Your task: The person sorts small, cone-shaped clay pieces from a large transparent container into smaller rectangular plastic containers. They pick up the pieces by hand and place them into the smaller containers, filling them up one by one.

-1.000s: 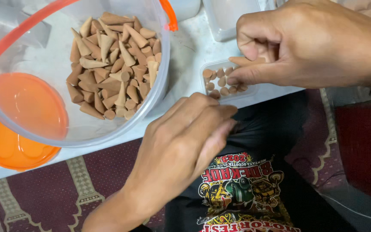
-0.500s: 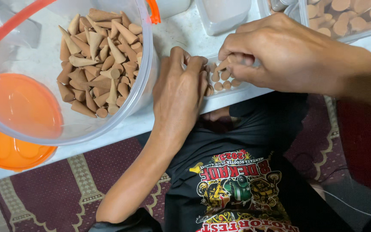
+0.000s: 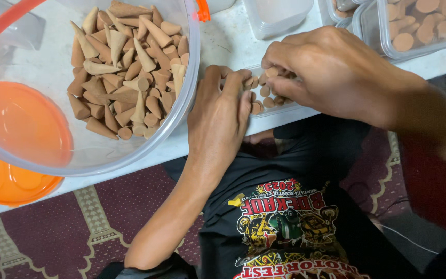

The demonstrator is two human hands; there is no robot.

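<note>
Head view, both hands over one small clear tray (image 3: 285, 106) sitting at the near edge of the white bench (image 3: 228, 41).

Left hand (image 3: 218, 124): palm down, fingers flat and extended against the tray's left side, fingertips on the rim. Grip is released, nothing pinched; it just braces the tray.

Right hand (image 3: 336, 72): curled over the tray from the far right, fingertips pinched on a small brown cone (image 3: 271, 72) right at the tray's top. Grip is clenched on that cone. The cone sits directly under the right fingertips, just right of the left fingertips, almost touching them.

Other cones in the tray (image 3: 264, 98): round bases up, packed side by side, directly below the right grip and between the two hands. Part of the tray is hidden under the right hand, so fill level can't be read.

Left of the left hand, near: large clear bowl (image 3: 187, 98) with a loose heap of brown cones (image 3: 125, 72), lying at all angles. Bowl has a red-orange handle (image 3: 6, 23) and rests over an orange lid (image 3: 11, 183) at the bench edge.

Beyond the right hand: empty-looking clear tub (image 3: 280, 18), and a clear tray of cones (image 3: 419, 26) standing bases up, well apart from the grip.

Below the hands: black printed shirt (image 3: 285, 227), dark red patterned rug (image 3: 78, 227).
</note>
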